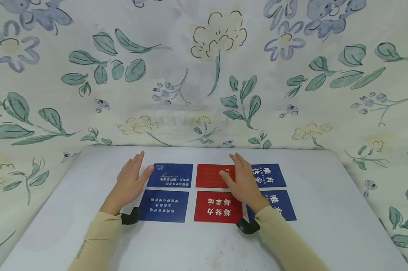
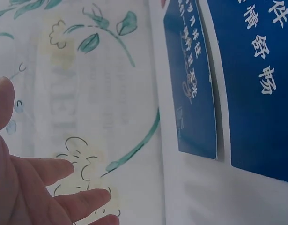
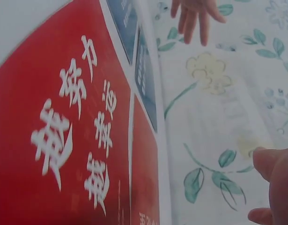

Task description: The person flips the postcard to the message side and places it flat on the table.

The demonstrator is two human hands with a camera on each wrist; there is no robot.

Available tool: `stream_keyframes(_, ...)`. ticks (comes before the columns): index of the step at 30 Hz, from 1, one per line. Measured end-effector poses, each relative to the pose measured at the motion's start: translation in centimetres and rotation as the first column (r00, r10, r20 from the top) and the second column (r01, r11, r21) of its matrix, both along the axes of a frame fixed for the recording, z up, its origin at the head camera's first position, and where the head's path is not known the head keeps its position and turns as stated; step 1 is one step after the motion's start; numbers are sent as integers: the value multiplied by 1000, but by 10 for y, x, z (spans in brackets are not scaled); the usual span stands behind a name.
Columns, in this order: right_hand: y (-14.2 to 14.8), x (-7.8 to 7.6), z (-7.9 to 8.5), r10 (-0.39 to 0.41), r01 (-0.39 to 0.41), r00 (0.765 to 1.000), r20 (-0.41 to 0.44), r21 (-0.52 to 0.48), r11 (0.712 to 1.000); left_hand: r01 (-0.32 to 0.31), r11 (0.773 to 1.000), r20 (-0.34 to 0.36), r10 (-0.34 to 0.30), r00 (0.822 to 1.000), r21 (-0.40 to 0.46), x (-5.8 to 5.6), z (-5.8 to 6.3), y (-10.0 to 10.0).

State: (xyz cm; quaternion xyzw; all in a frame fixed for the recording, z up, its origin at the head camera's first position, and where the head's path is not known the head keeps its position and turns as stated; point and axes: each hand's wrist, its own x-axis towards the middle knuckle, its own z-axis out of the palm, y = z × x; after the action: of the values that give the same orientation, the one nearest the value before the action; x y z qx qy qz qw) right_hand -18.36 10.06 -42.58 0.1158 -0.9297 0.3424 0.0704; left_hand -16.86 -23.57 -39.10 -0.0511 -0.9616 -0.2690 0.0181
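Observation:
My left hand (image 1: 131, 182) is held with straight fingers and thumb apart, beside the upper-left blue card (image 1: 173, 176) and above the lower-left blue card (image 1: 164, 207). It holds nothing. With fingers extended, my right hand (image 1: 242, 184) hovers over the gap between the upper red card (image 1: 210, 176) and the upper-right blue card (image 1: 269, 176), hiding part of both. Below it lie a red card with white characters (image 1: 214, 210) and a lower-right blue card (image 1: 281, 205), partly covered by the wrist. In the left wrist view, spread fingers (image 2: 83, 204) show empty.
The cards lie in two rows on a white table (image 1: 149, 248). Behind its far edge hangs a cloth with flowers and leaves (image 1: 176, 75). A dark wrist device (image 1: 131, 216) sits at the left cuff and another device (image 1: 247, 226) at the right.

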Motion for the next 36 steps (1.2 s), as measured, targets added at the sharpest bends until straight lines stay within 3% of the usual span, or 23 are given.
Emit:
stream_keyframes(23, -66, -1, -3, 71, -64, 996, 60, -108, 992, -27, 998, 9, 27, 1000, 54, -4, -15, 5)
stream_keyframes(36, -91, -11, -7, 49, -22, 990, 130, -204, 979, -17, 997, 72, 12, 997, 79, -6, -23, 6)
